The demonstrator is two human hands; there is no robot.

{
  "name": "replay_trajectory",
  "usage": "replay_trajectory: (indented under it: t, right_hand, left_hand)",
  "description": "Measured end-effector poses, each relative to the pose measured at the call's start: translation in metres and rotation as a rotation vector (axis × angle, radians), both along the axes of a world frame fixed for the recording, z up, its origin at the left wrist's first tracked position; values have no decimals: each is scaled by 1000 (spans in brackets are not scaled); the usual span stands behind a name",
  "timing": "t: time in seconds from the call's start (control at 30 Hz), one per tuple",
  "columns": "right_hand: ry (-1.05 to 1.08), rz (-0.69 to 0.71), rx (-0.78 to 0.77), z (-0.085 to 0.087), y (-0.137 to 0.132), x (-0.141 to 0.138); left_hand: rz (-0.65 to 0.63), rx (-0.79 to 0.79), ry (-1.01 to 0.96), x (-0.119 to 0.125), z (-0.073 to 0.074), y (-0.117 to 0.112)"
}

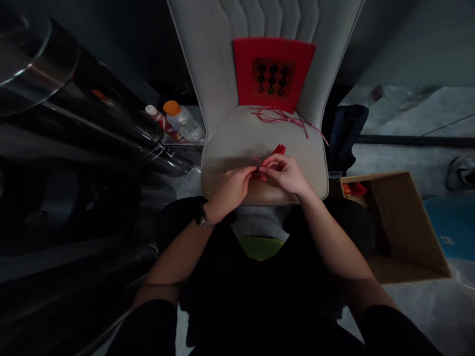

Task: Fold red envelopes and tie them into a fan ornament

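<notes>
My left hand (233,187) and my right hand (282,172) meet above the front of a grey chair seat (222,133), fingertips pinched close together. A folded red piece, perhaps paper (279,149), sticks out beyond my right hand, and more red shows beneath the fingers. My right hand grips this red piece. A faint thin pinkish strand (254,157) rises near the fingertips. What my left fingers pinch is too small to make out. Behind my hands, a bundle of pink-red string (276,117) lies on the seat.
A red square board (245,74) with dark diamond shapes leans on the chair's backrest. To the left stand an orange-capped bottle (185,123) and a white-capped bottle (165,122). An open cardboard box (411,222) with red items (355,188) sits at right.
</notes>
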State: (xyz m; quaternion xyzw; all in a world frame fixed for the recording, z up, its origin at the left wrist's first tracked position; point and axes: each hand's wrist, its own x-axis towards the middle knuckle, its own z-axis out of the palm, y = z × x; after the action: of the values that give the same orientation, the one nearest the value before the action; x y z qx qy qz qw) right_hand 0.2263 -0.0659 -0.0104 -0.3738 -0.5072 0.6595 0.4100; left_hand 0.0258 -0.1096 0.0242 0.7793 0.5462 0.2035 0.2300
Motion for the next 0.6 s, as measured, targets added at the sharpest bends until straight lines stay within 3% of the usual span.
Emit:
replay_trajectory:
  t: [0.3, 0.6]
  right_hand:
    - [-19, -18, 1, -2, -2, 7]
    - [-157, -14, 100, 18, -8, 13]
  left_hand:
    - [21, 110, 39, 5, -3, 0]
    - [21, 115, 51, 7, 3, -4]
